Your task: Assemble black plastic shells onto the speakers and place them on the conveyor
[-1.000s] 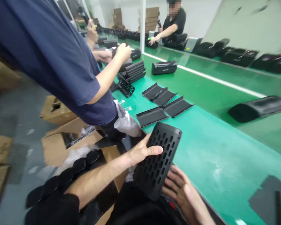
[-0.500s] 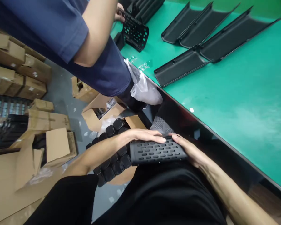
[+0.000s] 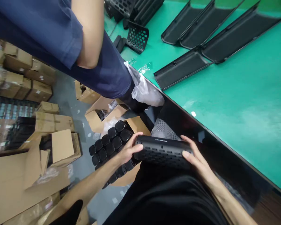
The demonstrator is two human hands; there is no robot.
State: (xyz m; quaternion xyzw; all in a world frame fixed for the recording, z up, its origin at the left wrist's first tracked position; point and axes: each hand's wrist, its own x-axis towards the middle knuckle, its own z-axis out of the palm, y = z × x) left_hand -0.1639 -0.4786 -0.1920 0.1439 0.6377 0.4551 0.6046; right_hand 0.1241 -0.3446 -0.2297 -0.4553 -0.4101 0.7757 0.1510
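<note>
A black plastic casing [image 3: 162, 148] with rows of slotted holes lies across my lap, held up between both hands. Small pale lettering shows along its smooth upper side. My left hand [image 3: 130, 150] grips the left end, thumb on the near face and fingers at the far edge. At the other end, my right hand [image 3: 194, 153] is closed round the casing in the same manner. Its underside is hidden from me. Just beyond it rests a grey textured surface [image 3: 163, 128].
Curved black panels [image 3: 234, 39] lie on the green table [image 3: 236, 103]. A co-worker in blue [image 3: 103, 70] stands ahead on the left, near a perforated black cover [image 3: 138, 37]. A white plastic bag [image 3: 146, 93] hangs at the table edge. Black rounded parts [image 3: 112, 147] fill a carton beside me.
The casing has turned so its lettered side shows. My hands have moved apart to its two ends. The co-worker's hand has left view, and the perforated cover there lies on the table.
</note>
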